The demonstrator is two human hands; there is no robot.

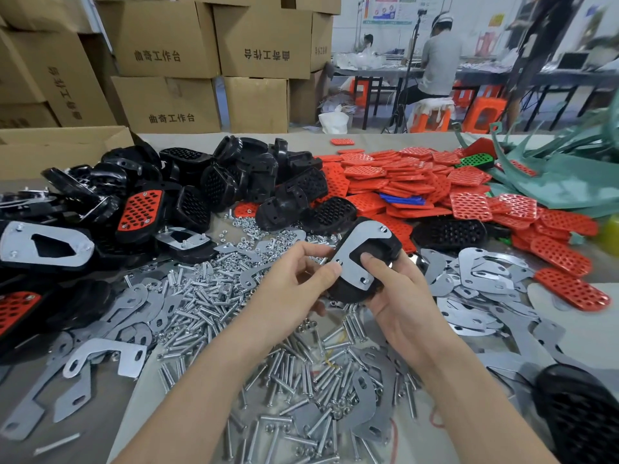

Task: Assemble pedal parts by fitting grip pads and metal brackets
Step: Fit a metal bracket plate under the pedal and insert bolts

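Both hands held one black pedal body (pixel 346 291) just above the desk (pixel 301 140), over the heaped bolts (pixel 207 296). The left hand (pixel 294 283) pinched its grip at a corner of the metal bracket (pixel 353 254). The right hand (pixel 398 296) wrapped its grip round the body, thumb pressed into the bracket's opening. The bracket sat on the pedal; whether nuts were on could not be told. A few finished pedals (pixel 43 246) lay at the left. Large piles of bare bodies (pixel 251 175), red pads (pixel 402 182) and loose brackets (pixel 485 272) suggested most work remained.
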